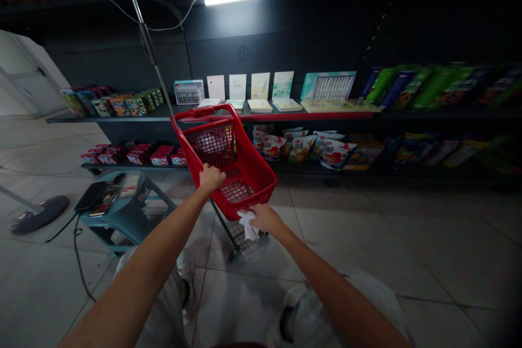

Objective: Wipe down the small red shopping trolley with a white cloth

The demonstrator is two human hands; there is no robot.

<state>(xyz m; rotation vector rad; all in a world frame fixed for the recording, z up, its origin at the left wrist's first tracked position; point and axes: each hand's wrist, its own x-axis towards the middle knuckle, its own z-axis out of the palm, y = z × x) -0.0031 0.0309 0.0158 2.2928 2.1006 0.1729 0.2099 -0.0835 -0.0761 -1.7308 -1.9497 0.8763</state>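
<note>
A red plastic shopping cart [255, 160] on dark legs with casters stands in front of me, its basket empty. My left hand [212, 178] is closed over the basket's left rim. At the basket's near end, my right hand [263, 218] holds a crumpled white cloth or tissue [248, 224] against the red plastic just below the rim. The cloth hangs down from the fingers. Part of the right hand's grip is hidden behind the cloth.
Dark shelving [134, 118] stands behind the cart with boxed sets, small boxes and snack bags [302, 148]. To the left are a blue-grey stool [104, 221] bearing dark items, a round stand base [41, 216] and a cable [77, 261]. A metal pole [136, 8] rises by the cart.
</note>
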